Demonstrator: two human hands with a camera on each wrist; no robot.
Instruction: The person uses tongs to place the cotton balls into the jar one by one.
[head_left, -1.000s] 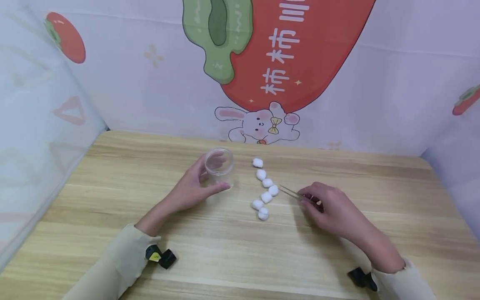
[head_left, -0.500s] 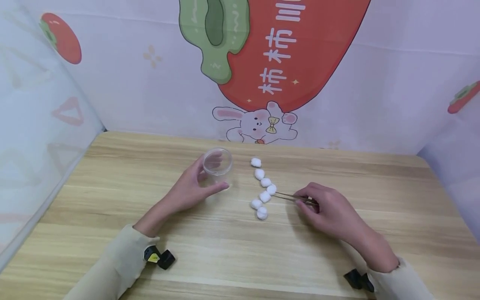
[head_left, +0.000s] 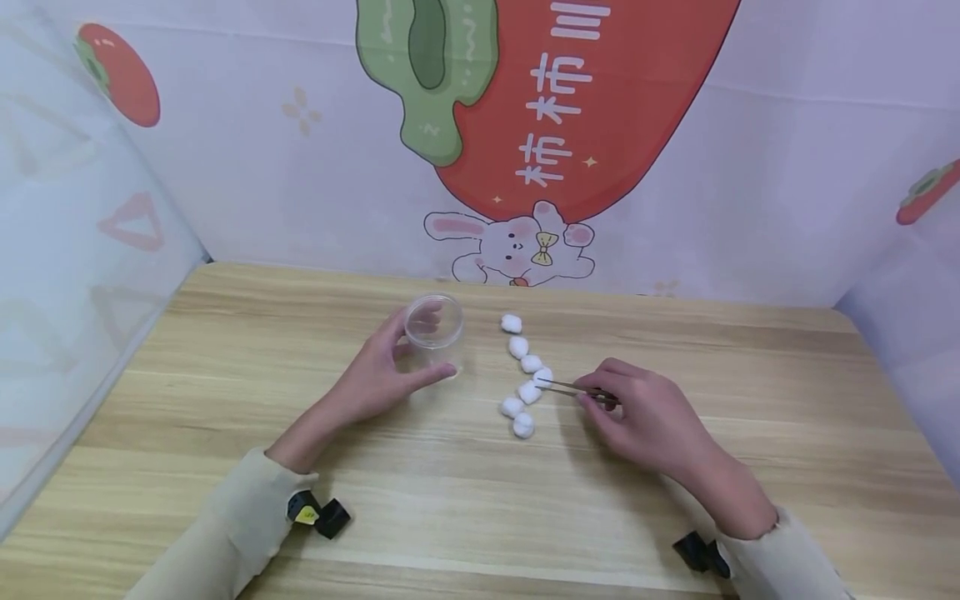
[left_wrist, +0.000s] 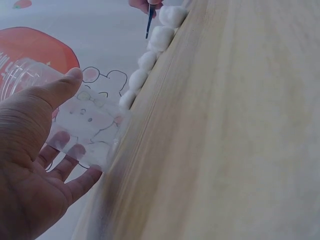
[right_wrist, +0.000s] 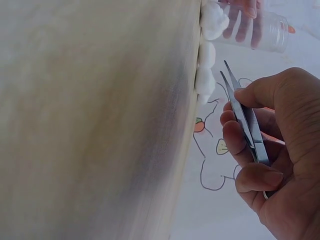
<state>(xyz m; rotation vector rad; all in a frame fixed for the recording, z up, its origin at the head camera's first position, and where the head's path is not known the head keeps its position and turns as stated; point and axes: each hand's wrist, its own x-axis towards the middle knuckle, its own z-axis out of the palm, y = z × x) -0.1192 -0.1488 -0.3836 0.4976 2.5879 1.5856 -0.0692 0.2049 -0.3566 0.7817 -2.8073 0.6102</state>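
Observation:
My left hand (head_left: 378, 375) grips a clear plastic jar (head_left: 441, 357) that stands upright on the table, thumb on the near side and fingers round the far side. No contents show through its wall. To the right of it, several white cotton balls (head_left: 523, 426) lie in a bent row. My right hand (head_left: 648, 417) pinches metal tweezers (right_wrist: 243, 120) between thumb and fingers. The tweezers' two tips are slightly apart and point left, over the cotton ball (head_left: 543, 377) at the bend of the row. Whether they touch it I cannot tell.
The wooden table (head_left: 450, 517) ends at a printed cloth backdrop (head_left: 787, 192) behind the jar. A cloth side wall (head_left: 82, 250) rises along the left. Black wrist cameras (head_left: 330, 517) sit at both sleeves.
My right hand has moved left, bringing the tweezers' tips from beside the row to over the cotton ball at the bend. The left hand still holds the jar in place.

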